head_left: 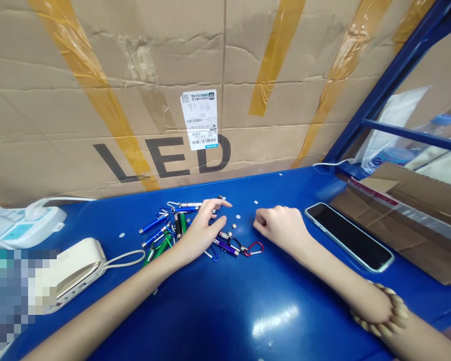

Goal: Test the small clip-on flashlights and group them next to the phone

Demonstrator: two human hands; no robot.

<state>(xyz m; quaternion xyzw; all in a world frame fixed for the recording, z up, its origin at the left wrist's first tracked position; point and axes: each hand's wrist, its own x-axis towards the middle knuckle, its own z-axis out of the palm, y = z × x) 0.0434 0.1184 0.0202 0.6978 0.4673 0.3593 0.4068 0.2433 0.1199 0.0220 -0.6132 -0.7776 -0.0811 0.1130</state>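
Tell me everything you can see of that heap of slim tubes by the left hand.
The heap is a loose jumble of slim, shiny, metal-looking tubes in blue, green, purple, black and silver. Some carry small clips, one of them red. The tubes lie at various angles on the blue table. The left hand, open, covers part of the heap; whether it touches is unclear.

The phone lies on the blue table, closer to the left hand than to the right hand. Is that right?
Not quite: the head view shows the phone closer to the right hand than to the left hand. It does lie on the blue table.
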